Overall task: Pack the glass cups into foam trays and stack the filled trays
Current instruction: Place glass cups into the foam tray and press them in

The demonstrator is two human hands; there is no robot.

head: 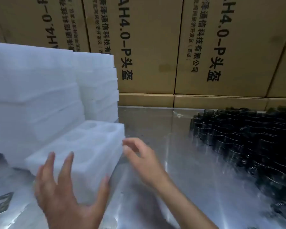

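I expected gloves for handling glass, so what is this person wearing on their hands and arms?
Nothing that shows. The left hand and the right hand are both bare, with no gloves, rings or watch in view. Both forearms are uncovered as far as the picture reaches, so no sleeve appears. The fingernails look short and plain.

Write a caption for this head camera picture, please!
Two hands, left and right, reach an empty foam tray beside dark glass cups.

Matt white foam trays [76, 146]; glossy dark glass cups [248, 146]; shiny, seemingly plastic-covered metal worktop [155, 126]; dull brown cardboard cartons [149, 47].
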